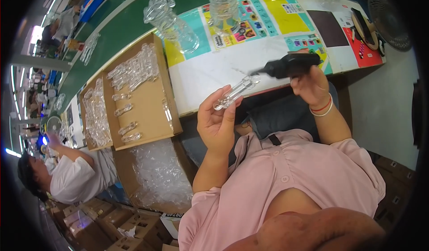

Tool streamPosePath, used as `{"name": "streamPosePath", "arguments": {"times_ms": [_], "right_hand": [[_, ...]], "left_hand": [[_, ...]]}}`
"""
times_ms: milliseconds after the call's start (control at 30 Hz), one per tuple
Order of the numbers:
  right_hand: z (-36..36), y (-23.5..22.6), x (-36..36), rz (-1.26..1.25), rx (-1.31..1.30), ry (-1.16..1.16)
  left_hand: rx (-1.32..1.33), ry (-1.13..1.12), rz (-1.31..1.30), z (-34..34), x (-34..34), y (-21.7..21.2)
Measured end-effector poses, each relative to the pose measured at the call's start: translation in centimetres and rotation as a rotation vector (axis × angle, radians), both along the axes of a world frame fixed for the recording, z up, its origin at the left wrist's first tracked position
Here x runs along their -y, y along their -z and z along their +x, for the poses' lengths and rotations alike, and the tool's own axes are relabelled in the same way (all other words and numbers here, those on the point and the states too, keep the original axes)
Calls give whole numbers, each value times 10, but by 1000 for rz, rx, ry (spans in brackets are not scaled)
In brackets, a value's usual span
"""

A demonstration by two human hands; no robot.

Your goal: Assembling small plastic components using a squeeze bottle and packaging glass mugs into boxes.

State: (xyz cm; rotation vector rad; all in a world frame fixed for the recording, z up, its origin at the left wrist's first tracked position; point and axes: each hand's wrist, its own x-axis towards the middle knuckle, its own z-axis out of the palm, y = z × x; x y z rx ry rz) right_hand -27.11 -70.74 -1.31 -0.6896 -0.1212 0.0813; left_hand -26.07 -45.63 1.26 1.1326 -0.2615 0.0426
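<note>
The left hand is closed around the lower end of a clear, elongated moulded plastic part, holding it raised in front of the chest, above the near edge of the white worktop. The right hand is closed around a black handheld power tool, its tip meeting the upper end of the part.

Judged from this pose, the step goes best with the part gripped firmly near its base, fingers kept back from the tool tip, and the tool held in line with the part so it cannot skid off the smooth plastic.

Containers:
1. A flat brown cardboard tray to the left holds several clear parts in loose rows, with a denser batch at its top.
2. A second cardboard tray further left holds a packed layer of clear parts.
3. An open cardboard box below the trays is lined with crumpled clear plastic film; its contents cannot be made out
</note>
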Motion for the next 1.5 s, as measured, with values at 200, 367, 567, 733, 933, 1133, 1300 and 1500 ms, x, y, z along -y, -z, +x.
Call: {"name": "streamPosePath", "arguments": {"times_ms": [200, 367, 567, 733, 933, 1133, 1300, 1500], "right_hand": [[16, -18, -2, 55, 94, 17], [22, -27, 4, -249, 268, 154], [4, 14, 66, -660, 271, 489], [23, -27, 59, -632, 287, 367], [38, 10, 111, -780, 186, 630], [56, 39, 151, 82, 129, 347], [49, 43, 82, -446, 121, 615], [53, -31, -34, 8, -186, 676]], "left_hand": [[35, -10, 19, 4, -6, 4], [73, -46, 59, 6, -9, 5], [63, -87, 57, 9, -5, 17], [68, -86, 39, 12, -14, 16], [22, -92, -46, 20, -18, 17], [28, -87, -62, 23, -17, 18], [25, -121, 47, 21, -7, 20], [45, -164, 43, 19, 1, 19]]}}
